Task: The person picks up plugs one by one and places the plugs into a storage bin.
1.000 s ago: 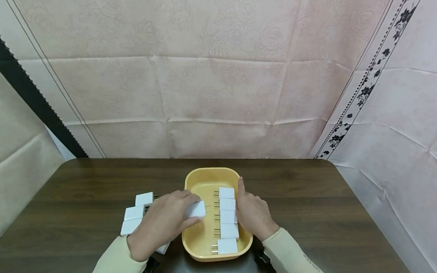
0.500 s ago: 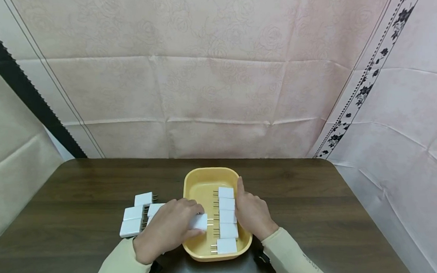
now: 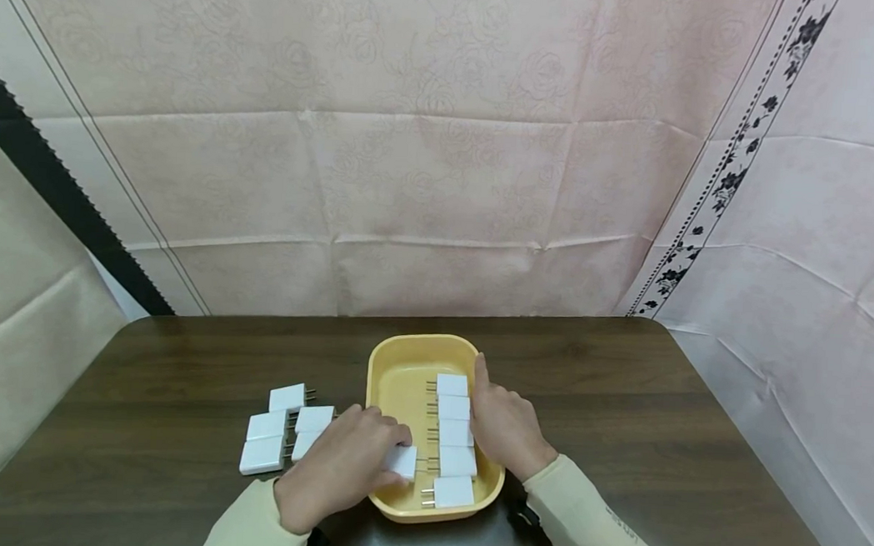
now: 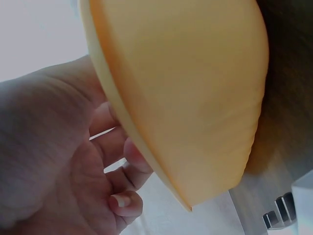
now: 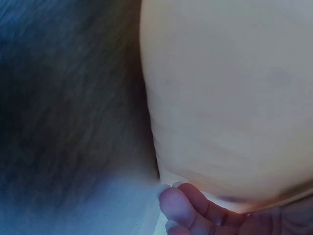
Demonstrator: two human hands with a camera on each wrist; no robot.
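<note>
My left hand (image 3: 346, 464) pinches a white plug adapter (image 3: 402, 463) inside the near-left part of the yellow tray (image 3: 401, 367), the metal pins facing right. Whether the adapter touches the tray floor I cannot tell. In the left wrist view, the tray's outer wall (image 4: 186, 98) hides the adapter, and the fingers (image 4: 128, 203) curl behind the rim. Along the tray's right side stands a column of several white plug adapters (image 3: 456, 433), pins pointing left. My right hand (image 3: 506, 427) grips the right rim; its fingertips (image 5: 178, 205) lie by the outer wall in the right wrist view.
Several more white plug adapters (image 3: 262, 454) lie in two uneven columns on the dark wooden table (image 3: 197, 392), left of the tray and partly behind my left forearm. A pale patterned cloth (image 3: 442, 181) hangs past the table's far edge.
My left hand has moved toward the near end of the tray with the white plug adapter, uncovering more adapters on the table. The right hand has stayed at the rim.
</note>
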